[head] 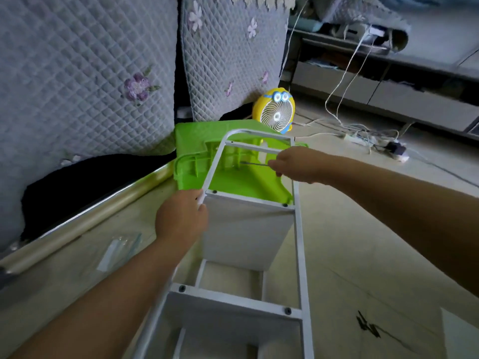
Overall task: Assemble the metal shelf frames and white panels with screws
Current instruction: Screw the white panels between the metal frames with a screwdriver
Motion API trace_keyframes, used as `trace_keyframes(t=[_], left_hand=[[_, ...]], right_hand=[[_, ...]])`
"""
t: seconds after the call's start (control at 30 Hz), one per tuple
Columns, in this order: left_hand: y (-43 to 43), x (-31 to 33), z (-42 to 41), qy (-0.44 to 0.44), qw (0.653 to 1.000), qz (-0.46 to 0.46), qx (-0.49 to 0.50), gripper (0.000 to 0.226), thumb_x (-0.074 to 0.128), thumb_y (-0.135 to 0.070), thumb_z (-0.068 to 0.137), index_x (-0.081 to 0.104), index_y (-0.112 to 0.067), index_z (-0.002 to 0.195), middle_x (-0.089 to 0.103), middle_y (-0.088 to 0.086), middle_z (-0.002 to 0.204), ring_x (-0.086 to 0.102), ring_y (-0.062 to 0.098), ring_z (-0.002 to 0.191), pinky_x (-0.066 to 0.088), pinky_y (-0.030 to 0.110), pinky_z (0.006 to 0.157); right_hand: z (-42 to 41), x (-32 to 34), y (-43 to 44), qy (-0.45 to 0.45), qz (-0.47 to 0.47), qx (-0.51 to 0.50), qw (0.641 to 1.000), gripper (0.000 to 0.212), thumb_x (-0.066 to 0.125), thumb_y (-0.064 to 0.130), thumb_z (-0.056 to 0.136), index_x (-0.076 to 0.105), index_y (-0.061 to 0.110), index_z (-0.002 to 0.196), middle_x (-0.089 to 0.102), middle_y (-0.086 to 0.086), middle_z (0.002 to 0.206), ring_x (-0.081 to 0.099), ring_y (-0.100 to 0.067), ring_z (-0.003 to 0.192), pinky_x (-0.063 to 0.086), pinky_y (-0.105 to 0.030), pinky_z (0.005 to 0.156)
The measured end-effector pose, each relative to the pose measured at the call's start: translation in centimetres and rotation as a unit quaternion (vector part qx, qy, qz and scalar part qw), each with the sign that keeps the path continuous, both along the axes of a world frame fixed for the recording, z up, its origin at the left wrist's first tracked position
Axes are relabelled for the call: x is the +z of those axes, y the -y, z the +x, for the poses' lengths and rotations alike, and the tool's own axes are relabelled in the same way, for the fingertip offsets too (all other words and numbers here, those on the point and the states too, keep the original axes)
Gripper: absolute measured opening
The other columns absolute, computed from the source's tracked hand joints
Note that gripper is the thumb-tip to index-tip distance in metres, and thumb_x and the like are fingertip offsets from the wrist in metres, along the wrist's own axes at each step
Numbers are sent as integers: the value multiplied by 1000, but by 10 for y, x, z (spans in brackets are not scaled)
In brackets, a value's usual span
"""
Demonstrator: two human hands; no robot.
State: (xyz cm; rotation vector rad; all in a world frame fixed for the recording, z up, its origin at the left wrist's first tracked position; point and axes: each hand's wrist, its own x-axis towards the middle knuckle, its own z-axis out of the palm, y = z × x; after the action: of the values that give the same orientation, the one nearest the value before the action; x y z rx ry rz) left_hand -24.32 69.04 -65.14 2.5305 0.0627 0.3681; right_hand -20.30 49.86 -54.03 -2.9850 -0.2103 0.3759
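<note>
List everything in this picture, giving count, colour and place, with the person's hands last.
metal shelf frame: one, white, centre foreground
white panels: two visible, white, between the frame's rails
screws: four visible, black, panel corners
stool: one, green, tipped over beyond the frame
fan: one, yellow, behind the stool
thin tool: one, dark, over the stool
plastic bag: one, clear, floor, left
power strip: one, white, floor, right
quilted covers: two, grey, upper left
left hand: one, gripping the frame's left rail
right hand: one, pinching the thin tool
</note>
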Motion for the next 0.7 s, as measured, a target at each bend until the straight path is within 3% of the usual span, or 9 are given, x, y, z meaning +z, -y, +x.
trace_keyframes(t=[0.07,0.13,0.23,0.33,0.47,0.53,0.6,0.7], left_hand=[[2,4,1,8,998,57,-31,35,46,-29,77,67,-7,94,65,19,92,60,37,88,49,41,69],[4,6,4,27,988,130,-78,35,53,-32,80,67,-6,99,65,18,93,61,37,87,51,41,70],[18,7,6,57,964,220,-137,48,42,-39,77,71,-2,87,69,18,85,65,36,73,55,42,66],[60,10,2,110,949,228,-185,50,42,-39,78,72,0,86,70,20,85,66,37,75,53,44,72],[133,14,-14,68,955,185,-223,56,39,-44,75,70,1,89,67,20,86,62,38,80,50,40,76],[159,11,-19,27,961,209,-179,55,46,-43,77,65,0,104,62,21,102,54,38,98,44,40,86],[176,8,-19,-18,960,249,-126,51,58,-29,81,51,-4,126,50,18,120,40,34,114,33,40,95],[184,7,-20,-37,944,313,-96,63,55,-12,80,32,-3,139,44,17,126,34,33,118,31,38,96]], right_hand=[[-10,-11,33,97,73,-25,992,35,35,23,98,60,-1,102,58,-22,102,52,-33,96,41,-32,77],[-25,-28,65,154,135,-73,976,29,37,17,96,60,0,103,60,-23,104,52,-36,98,37,-34,76],[-39,-72,108,163,172,-161,958,29,36,14,97,58,2,111,60,-21,109,52,-36,102,31,-32,70],[-49,-131,145,134,166,-221,952,29,37,14,98,58,-1,111,59,-20,112,53,-34,103,37,-32,76],[-62,-209,184,95,95,-237,962,30,42,19,96,63,4,111,59,-19,112,52,-33,105,40,-31,81],[-69,-242,199,78,39,-249,965,31,42,24,96,64,11,112,56,-14,115,47,-32,110,39,-32,88],[-76,-272,217,70,4,-262,962,29,43,23,94,66,16,110,56,-9,114,45,-30,111,38,-32,89],[-87,-306,240,33,-20,-282,959,28,44,21,93,67,20,109,55,-7,111,44,-29,110,35,-33,91]])
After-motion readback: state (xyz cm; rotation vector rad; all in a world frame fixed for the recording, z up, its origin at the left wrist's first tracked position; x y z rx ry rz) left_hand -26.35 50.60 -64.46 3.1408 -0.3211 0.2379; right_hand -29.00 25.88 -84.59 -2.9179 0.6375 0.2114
